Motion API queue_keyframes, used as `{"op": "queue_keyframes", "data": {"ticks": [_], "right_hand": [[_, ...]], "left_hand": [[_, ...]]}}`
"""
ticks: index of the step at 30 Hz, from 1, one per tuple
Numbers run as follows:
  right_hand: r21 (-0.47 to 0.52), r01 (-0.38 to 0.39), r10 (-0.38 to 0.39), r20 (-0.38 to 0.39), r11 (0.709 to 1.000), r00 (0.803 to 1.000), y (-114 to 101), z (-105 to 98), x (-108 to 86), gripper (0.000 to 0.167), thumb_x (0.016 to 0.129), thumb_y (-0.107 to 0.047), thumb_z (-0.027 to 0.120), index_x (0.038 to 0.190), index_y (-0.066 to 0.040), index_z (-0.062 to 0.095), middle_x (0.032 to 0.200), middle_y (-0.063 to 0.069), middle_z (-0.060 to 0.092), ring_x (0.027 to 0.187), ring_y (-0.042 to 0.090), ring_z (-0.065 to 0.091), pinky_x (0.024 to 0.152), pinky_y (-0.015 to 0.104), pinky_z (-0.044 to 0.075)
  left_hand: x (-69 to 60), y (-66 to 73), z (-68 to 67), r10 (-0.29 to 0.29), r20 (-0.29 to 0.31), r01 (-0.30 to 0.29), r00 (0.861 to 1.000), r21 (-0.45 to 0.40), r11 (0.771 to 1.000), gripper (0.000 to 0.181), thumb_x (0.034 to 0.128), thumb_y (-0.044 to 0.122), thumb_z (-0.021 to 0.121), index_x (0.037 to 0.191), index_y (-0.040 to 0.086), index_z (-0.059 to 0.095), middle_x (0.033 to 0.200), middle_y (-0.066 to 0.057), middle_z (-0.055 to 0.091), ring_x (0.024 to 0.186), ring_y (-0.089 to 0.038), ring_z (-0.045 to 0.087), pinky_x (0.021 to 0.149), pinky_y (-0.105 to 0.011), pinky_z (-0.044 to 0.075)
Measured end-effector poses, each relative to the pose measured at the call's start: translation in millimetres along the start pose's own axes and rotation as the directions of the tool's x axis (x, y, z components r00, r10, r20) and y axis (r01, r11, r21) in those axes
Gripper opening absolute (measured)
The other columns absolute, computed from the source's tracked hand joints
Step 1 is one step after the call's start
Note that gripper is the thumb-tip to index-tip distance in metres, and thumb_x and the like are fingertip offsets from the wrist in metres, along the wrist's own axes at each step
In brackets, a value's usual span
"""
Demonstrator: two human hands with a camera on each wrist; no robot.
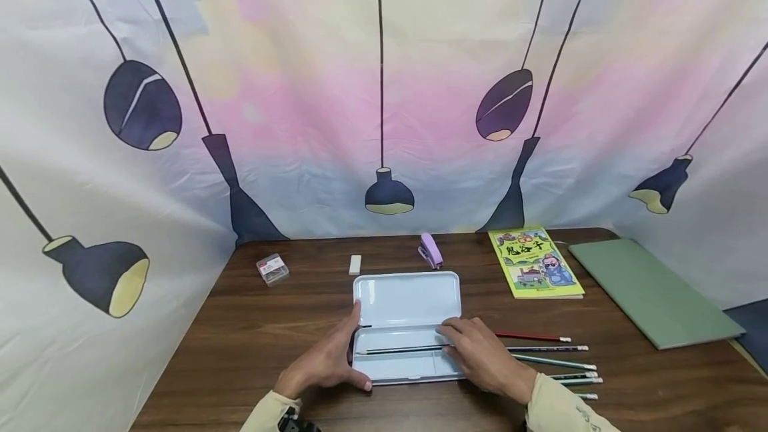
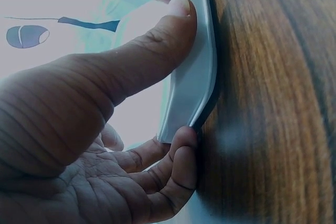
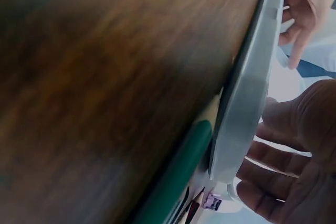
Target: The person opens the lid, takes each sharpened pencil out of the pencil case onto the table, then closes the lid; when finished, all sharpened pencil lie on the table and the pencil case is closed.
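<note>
A light-blue pencil case (image 1: 396, 373) lies on the table with its lid (image 1: 408, 299) raised behind it. My left hand (image 1: 327, 359) grips its left end, thumb at the front edge and fingers round the side. A dark pencil (image 1: 402, 351) lies lengthwise inside the case. Over the case's right end is my right hand (image 1: 483, 359), its fingers relaxed and reaching inside near the pencil's right end; their tips are partly hidden. Several pencils (image 1: 555, 358) lie side by side to the right, partly behind that hand. A green pencil (image 3: 181, 166) shows beside the case in the right wrist view.
Behind the case are a white eraser (image 1: 355, 265) and a purple stapler (image 1: 430, 251). A small clear box (image 1: 273, 269) stands back left. A yellow book (image 1: 535, 264) and a green board (image 1: 654, 292) lie at the right. A printed curtain (image 1: 324, 119) hangs along the far edge.
</note>
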State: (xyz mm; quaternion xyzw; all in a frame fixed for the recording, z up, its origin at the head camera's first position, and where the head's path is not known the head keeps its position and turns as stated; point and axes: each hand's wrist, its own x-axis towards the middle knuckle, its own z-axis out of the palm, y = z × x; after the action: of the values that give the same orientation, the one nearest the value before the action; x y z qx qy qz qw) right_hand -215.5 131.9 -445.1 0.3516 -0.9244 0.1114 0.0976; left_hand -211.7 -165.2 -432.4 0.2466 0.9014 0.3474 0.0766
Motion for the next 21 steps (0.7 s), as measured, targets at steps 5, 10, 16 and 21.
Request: {"op": "queue_keyframes", "data": {"ticks": [5,10,16,21], "right_hand": [[-0.053,0.013,-0.011,0.029,0.999,1.0,-0.5,3.1,-0.8,0.031,0.082,-0.015,0.066,0.113,-0.01,0.062,0.109,0.006,0.06,0.095,0.018,0.055,0.078,0.035,0.042],[-0.086,0.054,-0.056,-0.015,0.995,0.998,-0.6,5.0,0.5,0.026,0.078,-0.008,0.069,0.103,-0.012,0.066,0.097,0.003,0.061,0.086,0.016,0.055,0.07,0.03,0.038],[-0.039,0.014,-0.014,-0.005,0.999,1.0,-1.1,3.2,-0.8,0.018,0.079,-0.014,0.07,0.096,-0.014,0.069,0.086,-0.002,0.055,0.076,0.011,0.049,0.064,0.025,0.033],[-0.018,-0.006,0.005,-0.048,1.0,0.999,-0.9,3.4,-1.0,0.013,0.077,-0.011,0.071,0.089,-0.016,0.069,0.084,-0.005,0.06,0.076,0.01,0.052,0.064,0.026,0.036]], "left_hand": [[0.8,-0.9,0.7,0.0,0.003,0.0,1.0,-0.006,1.0,0.13,0.0555,0.037,0.085,0.144,-0.002,-0.002,0.146,-0.026,0.012,0.132,-0.035,0.016,0.103,-0.049,0.019],[0.6,-0.8,-0.3,-0.001,-0.005,0.001,1.0,0.003,1.0,0.13,0.0549,0.038,0.085,0.144,-0.002,-0.001,0.145,-0.027,0.015,0.131,-0.036,0.018,0.102,-0.05,0.019],[0.6,0.2,1.1,-0.004,0.003,0.004,1.0,0.004,1.0,0.13,0.0551,0.037,0.085,0.144,-0.002,-0.001,0.146,-0.026,0.014,0.131,-0.034,0.017,0.103,-0.049,0.019],[0.9,0.2,1.4,-0.014,0.004,0.014,1.0,0.002,1.0,0.13,0.055,0.037,0.086,0.144,-0.001,-0.001,0.146,-0.025,0.014,0.132,-0.034,0.017,0.103,-0.049,0.019]]}}
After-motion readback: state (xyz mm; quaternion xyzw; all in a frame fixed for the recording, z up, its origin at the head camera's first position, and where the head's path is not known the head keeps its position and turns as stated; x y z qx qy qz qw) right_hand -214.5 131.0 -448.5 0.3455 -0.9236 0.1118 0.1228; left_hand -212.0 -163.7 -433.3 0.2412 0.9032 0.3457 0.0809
